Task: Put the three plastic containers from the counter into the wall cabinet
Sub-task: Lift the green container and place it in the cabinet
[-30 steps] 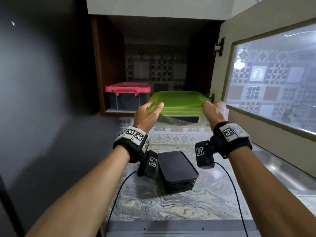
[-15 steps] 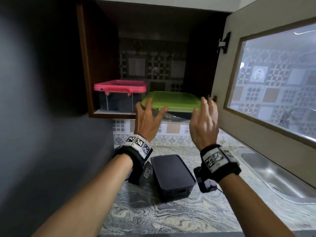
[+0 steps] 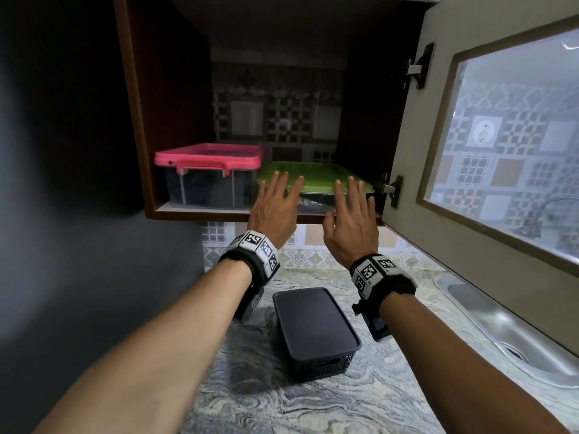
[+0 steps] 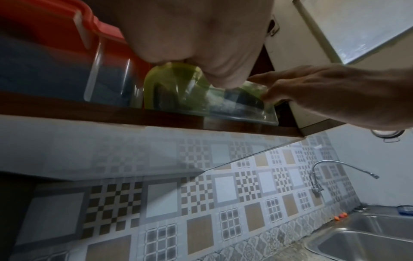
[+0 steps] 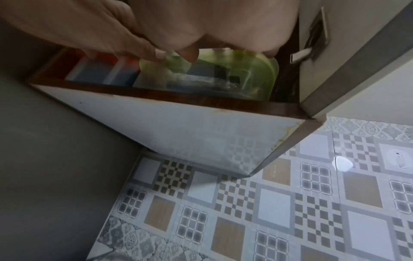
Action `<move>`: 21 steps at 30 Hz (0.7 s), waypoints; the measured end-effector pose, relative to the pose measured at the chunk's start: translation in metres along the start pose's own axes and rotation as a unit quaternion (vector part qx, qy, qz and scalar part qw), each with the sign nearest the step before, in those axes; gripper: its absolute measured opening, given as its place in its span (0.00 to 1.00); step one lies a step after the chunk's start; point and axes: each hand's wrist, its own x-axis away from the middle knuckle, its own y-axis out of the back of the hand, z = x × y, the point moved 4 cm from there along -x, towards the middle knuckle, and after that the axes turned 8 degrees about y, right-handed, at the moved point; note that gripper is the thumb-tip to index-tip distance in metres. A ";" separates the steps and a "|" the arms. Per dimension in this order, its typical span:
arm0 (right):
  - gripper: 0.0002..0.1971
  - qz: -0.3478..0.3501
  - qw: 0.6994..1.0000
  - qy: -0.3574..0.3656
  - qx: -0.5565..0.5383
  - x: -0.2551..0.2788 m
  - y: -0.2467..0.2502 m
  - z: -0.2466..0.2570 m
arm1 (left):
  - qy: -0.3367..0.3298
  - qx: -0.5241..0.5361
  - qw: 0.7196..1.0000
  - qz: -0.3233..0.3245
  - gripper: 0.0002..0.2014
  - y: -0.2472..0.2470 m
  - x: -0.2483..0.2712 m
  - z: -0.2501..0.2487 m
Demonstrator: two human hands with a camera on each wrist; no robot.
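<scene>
The green-lidded clear container (image 3: 313,175) sits on the wall cabinet's shelf (image 3: 203,211), right of the pink-lidded container (image 3: 208,175). Both hands stand flat against its front. My left hand (image 3: 277,202) has straight fingers at the lid's left front edge. My right hand (image 3: 349,208) has straight fingers at the right front. In the left wrist view the green container (image 4: 178,91) shows under my palm, with the right hand (image 4: 312,88) touching its far end. In the right wrist view the green container (image 5: 234,77) lies beside the pink one (image 5: 107,68). A dark lidded basket container (image 3: 315,332) stands on the counter.
The cabinet door (image 3: 488,145) with a frosted pane hangs open on the right, close to my right hand. A steel sink (image 3: 513,333) lies at the counter's right, with a tap (image 4: 330,169) behind it. A dark wall (image 3: 62,214) is on the left.
Both hands let go of the green container's sides and opened flat against its front. The container has slid further back onto the shelf, beside the pink one.
</scene>
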 end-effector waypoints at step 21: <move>0.25 0.162 0.959 -0.167 -0.162 0.158 -0.146 -0.067 | 0.353 0.219 0.896 0.156 0.28 -0.159 0.184 0.037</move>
